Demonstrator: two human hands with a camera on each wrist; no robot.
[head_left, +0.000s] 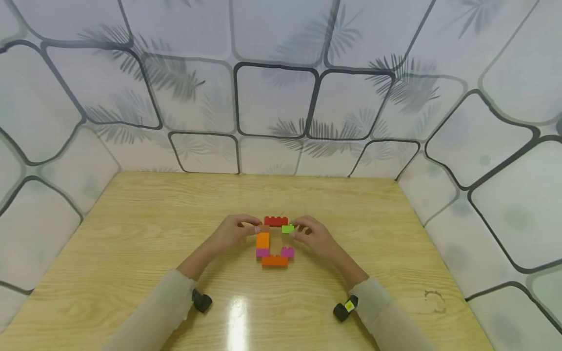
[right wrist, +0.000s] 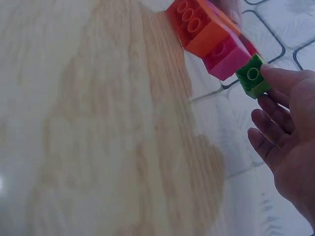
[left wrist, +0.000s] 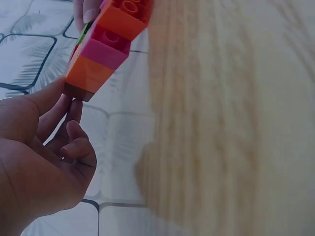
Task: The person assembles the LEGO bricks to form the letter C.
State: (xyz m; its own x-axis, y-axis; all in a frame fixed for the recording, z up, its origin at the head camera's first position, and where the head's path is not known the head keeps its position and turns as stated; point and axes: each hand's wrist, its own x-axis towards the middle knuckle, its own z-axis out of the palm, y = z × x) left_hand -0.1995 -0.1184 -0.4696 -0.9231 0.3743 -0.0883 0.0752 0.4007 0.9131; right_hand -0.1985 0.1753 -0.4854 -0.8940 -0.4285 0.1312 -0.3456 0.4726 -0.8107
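Toy building bricks make a rough ring in the head view. My left hand (head_left: 233, 230) pinches the brown brick (left wrist: 78, 92) at the ring's upper left, between thumb and fingers. Joined to it are an orange brick (head_left: 263, 240) and a magenta brick (head_left: 262, 253). A longer orange brick (head_left: 275, 261) forms the near side, with another magenta brick (head_left: 287, 252) at its right end. Across the far side lies a red brick (head_left: 276, 222). Between the right hand's (head_left: 317, 237) thumb and fingers is a small green brick (right wrist: 253, 76), just below the red one's right end.
The bricks are over a wood-grain table (head_left: 131, 234). Patterned white walls (head_left: 276, 102) rise at its back and sides. A dark wrist camera (head_left: 202, 301) sits at the left cuff and a second wrist camera (head_left: 341, 312) at the right cuff.
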